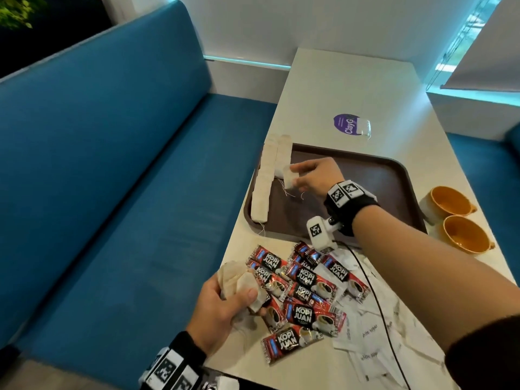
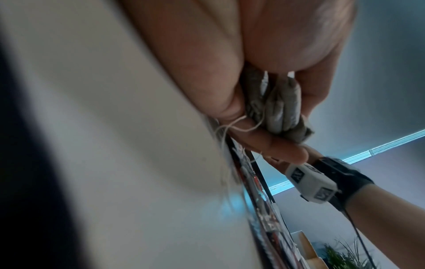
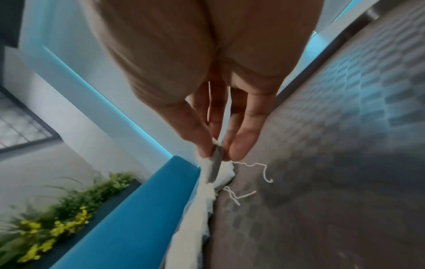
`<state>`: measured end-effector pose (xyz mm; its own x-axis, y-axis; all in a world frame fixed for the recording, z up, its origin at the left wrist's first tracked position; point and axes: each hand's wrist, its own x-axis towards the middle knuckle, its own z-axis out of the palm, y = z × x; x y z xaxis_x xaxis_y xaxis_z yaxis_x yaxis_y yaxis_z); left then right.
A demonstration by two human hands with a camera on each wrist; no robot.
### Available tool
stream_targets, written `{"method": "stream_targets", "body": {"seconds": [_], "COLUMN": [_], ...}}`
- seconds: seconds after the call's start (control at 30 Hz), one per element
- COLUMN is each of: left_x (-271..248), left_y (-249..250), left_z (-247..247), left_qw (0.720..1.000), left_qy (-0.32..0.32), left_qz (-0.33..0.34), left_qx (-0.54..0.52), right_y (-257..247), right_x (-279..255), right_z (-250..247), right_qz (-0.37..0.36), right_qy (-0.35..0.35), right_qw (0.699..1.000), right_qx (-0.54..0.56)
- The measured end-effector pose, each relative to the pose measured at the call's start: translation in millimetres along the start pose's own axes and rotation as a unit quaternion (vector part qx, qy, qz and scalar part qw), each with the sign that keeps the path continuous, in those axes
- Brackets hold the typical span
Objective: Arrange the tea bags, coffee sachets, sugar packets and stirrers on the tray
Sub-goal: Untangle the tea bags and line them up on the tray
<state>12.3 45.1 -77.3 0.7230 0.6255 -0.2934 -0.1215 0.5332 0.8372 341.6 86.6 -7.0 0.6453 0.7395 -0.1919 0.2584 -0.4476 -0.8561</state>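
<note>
Right hand (image 1: pixel 312 175) fingers (image 3: pixel 200 134) pinch one tea bag (image 1: pixel 289 180) over the tray (image 1: pixel 394 175), beside two laid rows; left hand (image 1: pixel 225 308) clutches a bunch of tea bags (image 1: pixel 233 280). Coffee sachets (image 1: pixel 304 294) and sugar packets (image 1: pixel 368 336) lie untouched on the tabletop (image 1: pixel 351 88) near it; stirrers unseen

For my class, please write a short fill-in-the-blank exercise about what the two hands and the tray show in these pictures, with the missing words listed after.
1. The right hand pinches a single ____ over the brown tray.
2. The left hand holds a bunch of tea bags beside the red ____ sachets.
3. Two rows of tea bags lie along the tray's ____ edge.
4. Two ____ cups stand on the table to the right of the tray.

Missing words: tea bag; coffee; left; orange
</note>
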Motion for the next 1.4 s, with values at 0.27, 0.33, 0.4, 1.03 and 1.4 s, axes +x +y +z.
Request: {"method": "stream_targets", "body": {"seconds": [0.27,0.33,0.4,1.03,1.4], "left_x": [-3,-2,-2,0,-6], "left_y": [-2,-1,0,-6,-1], "left_z": [-3,-3,-2,-2,6], "left_qw": [0.999,0.999,0.999,0.998,1.000], "left_qy": [-0.002,-0.003,-0.007,-0.042,0.001], "left_qz": [-0.031,-0.033,-0.033,0.049,0.008], "left_qx": [0.022,0.023,0.023,0.011,0.010], "right_y": [5,2,0,-17,21], "right_x": [35,40,43,-92,-228], "right_z": [27,28,27,-5,42], "right_qz": [-0.012,-0.005,0.004,-0.096,-0.014], "right_qy": [-0.016,-0.018,-0.023,0.024,-0.088], "right_qw": [0.995,0.991,0.990,0.994,0.989], "right_qx": [-0.100,-0.133,-0.139,-0.042,0.121]}}
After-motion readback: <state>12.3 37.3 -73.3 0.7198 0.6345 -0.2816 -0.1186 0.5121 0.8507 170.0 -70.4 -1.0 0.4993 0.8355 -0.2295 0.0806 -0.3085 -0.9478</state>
